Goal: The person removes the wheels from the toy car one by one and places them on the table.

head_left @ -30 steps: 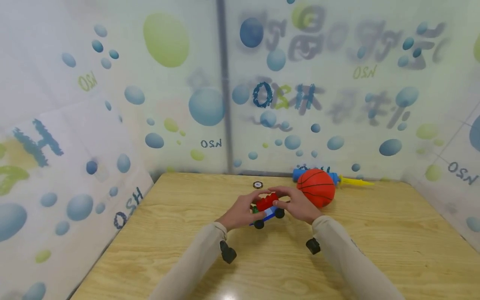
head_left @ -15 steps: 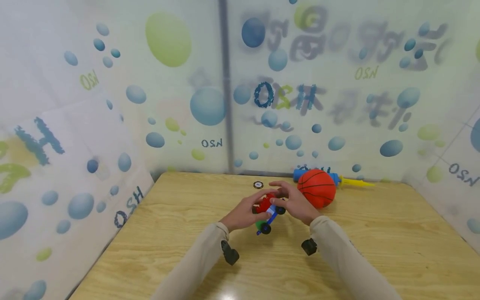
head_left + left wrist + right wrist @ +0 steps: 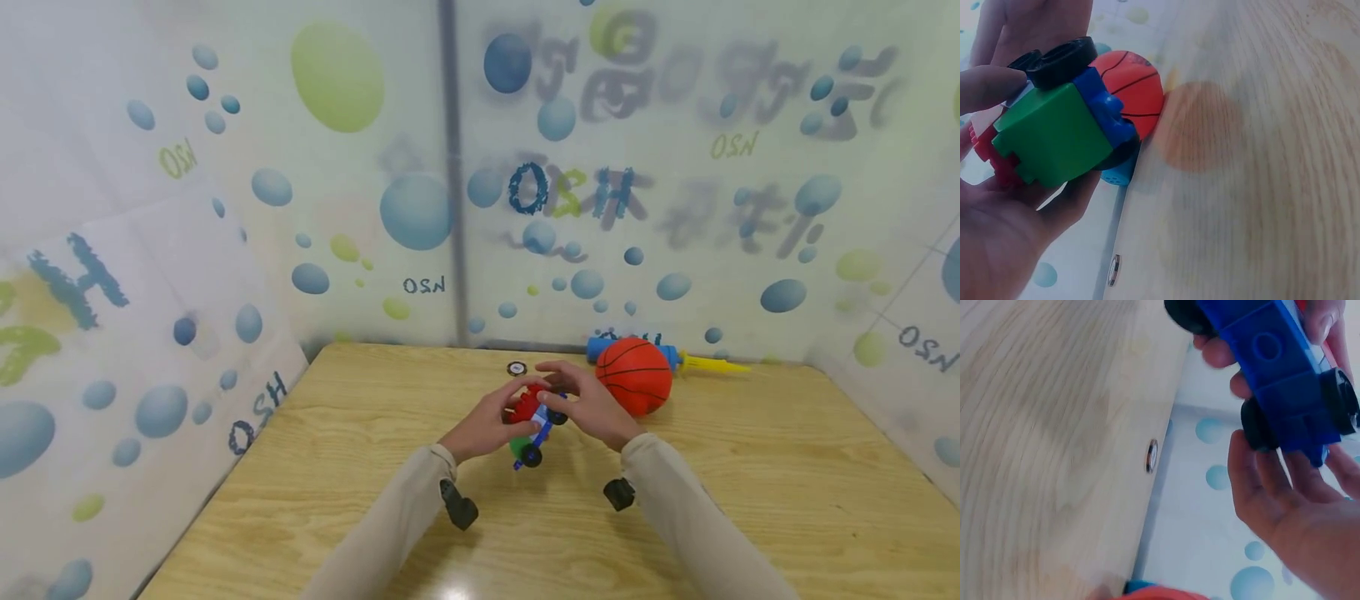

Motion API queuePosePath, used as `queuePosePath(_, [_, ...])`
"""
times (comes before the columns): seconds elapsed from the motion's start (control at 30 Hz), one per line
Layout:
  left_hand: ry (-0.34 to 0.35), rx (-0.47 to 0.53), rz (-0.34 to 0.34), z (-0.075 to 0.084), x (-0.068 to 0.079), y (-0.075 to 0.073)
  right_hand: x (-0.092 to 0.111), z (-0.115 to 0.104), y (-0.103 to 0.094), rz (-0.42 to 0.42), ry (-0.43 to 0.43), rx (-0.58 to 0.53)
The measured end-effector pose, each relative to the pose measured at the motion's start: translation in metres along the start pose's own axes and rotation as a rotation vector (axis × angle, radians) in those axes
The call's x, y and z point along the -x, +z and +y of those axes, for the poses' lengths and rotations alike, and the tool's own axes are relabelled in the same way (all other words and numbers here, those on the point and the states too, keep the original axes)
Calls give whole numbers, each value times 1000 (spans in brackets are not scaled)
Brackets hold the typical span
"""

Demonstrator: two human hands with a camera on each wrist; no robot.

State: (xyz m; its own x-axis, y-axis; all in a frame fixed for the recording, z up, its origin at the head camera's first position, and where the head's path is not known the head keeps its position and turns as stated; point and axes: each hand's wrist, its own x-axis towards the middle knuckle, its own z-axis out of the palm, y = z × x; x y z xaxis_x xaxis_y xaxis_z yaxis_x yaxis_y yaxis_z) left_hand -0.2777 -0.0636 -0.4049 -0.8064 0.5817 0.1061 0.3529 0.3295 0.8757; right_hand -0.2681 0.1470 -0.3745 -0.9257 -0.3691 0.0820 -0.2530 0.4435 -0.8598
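Observation:
A toy block car (image 3: 542, 427), tilted and lifted off the table, is between both hands. It has a blue chassis (image 3: 1279, 369), black wheels (image 3: 1063, 61), a green block (image 3: 1054, 137) at one end and red blocks (image 3: 527, 403) on top. My left hand (image 3: 483, 425) grips it from the left, thumb on its near side and fingers behind. At the other end, my right hand (image 3: 592, 408) holds the car by the wheel, its thumb in front. In the right wrist view that hand's fingers (image 3: 1244, 469) curve near a wheel; the exact contact is partly hidden.
A red toy basketball (image 3: 634, 377) lies just right of the right hand. Behind it is a blue tube-like toy with a yellow pointed end (image 3: 712, 364). A round black-and-white chip (image 3: 517, 368) lies near the back edge of the wooden table (image 3: 375, 500). Patterned sheets (image 3: 360, 208) enclose the table.
The car has turned and tilted: its green end has swung down toward me and the other end up. Both hands stay on it, the right fingers slightly raised. The ball and chip have not moved.

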Motion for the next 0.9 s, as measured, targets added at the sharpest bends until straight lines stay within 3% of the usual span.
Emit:
queuePosePath(0.27, [2,28,65,0,4,2,14,13,-1,156,-110,63])
queuePosePath(0.43, [16,69,65,-3,2,5,16,16,3,220,-143,60])
queuePosePath(0.67, [-1,80,67,-6,1,9,15,20,7,217,-129,-53])
queuePosePath(0.9, [18,68,83,-7,-2,10,13,21,10,164,-169,-94])
